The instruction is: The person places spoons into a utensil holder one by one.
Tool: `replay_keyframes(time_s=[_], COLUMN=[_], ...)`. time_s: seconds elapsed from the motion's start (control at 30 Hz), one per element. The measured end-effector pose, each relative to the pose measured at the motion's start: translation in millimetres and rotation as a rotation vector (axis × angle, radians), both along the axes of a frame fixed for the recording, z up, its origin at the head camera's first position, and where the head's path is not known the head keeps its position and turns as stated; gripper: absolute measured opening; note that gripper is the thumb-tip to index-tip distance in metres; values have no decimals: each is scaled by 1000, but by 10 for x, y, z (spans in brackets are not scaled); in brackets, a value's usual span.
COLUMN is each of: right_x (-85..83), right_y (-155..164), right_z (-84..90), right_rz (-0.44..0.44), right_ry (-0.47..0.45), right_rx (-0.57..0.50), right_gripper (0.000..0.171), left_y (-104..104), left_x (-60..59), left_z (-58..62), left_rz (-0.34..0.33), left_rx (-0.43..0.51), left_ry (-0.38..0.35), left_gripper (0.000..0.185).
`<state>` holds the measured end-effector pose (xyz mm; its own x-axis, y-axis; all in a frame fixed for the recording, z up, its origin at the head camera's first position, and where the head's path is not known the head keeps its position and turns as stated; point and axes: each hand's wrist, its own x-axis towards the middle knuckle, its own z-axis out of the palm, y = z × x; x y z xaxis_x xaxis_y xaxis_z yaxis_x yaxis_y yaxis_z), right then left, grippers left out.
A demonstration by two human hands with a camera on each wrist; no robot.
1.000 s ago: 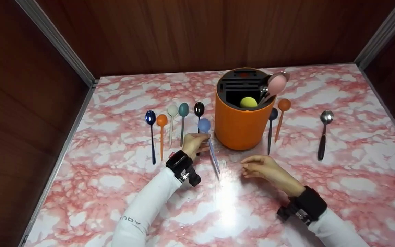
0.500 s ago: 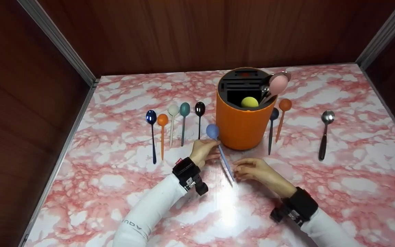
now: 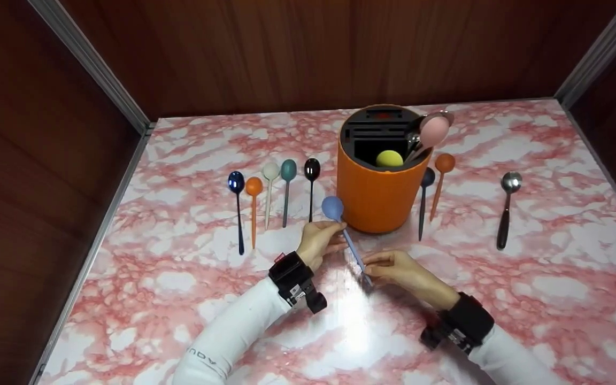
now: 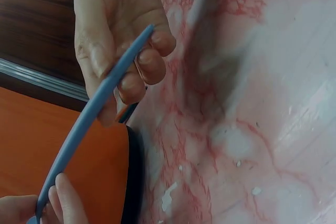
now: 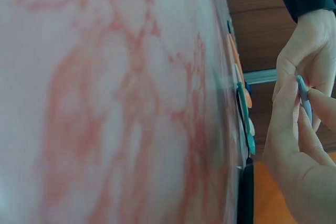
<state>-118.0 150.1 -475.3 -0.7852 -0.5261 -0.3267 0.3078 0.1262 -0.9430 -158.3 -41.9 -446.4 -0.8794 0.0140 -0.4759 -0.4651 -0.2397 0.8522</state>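
Observation:
Both hands hold a light blue spoon [image 3: 332, 207] that slants in front of the orange utensil holder [image 3: 380, 200]. My left hand [image 3: 317, 240] pinches it just below the bowl. Near the handle's lower end, my right hand [image 3: 401, 271] grips it between thumb and fingers. In the left wrist view the tapered handle [image 4: 84, 121] runs from the left fingertips [image 4: 68, 198] up across the right hand [image 4: 123, 35], its tip showing past the thumb. Seen from the right wrist, the handle end [image 5: 304, 98] sits pinched between the right fingers, with the left hand [image 5: 307, 45] behind.
Left of the holder lie blue [image 3: 236, 182], orange [image 3: 254, 186], pale [image 3: 270, 171], teal [image 3: 288, 170] and black [image 3: 312, 169] spoons. Right of it are dark [image 3: 427, 178], orange [image 3: 445, 162] and metal [image 3: 511, 182] ones. Yellow [image 3: 389, 159] and pink [image 3: 434, 132] utensils stand inside.
My left hand has carried the light blue spoon rightward and slightly nearer. My right hand has come in leftward and taken hold of the handle's lower end.

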Motion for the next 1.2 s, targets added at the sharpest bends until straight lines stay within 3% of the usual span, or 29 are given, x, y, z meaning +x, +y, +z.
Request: replay_keyframes(time_s=[0.6, 0.93, 1.2], right_x=[20, 13, 8], right_y=[60, 84, 84], right_z=[170, 295, 407], right_rz=[78, 103, 108], right_ry=[76, 98, 103], right_rx=[36, 64, 86], right_gripper=[40, 42, 41], left_y=[15, 39, 55], left_x=[137, 162, 184], left_z=[107, 220, 334], left_rz=[-10, 1, 2], left_rx=[36, 17, -4], left_ry=[83, 107, 171], left_gripper=[12, 14, 10])
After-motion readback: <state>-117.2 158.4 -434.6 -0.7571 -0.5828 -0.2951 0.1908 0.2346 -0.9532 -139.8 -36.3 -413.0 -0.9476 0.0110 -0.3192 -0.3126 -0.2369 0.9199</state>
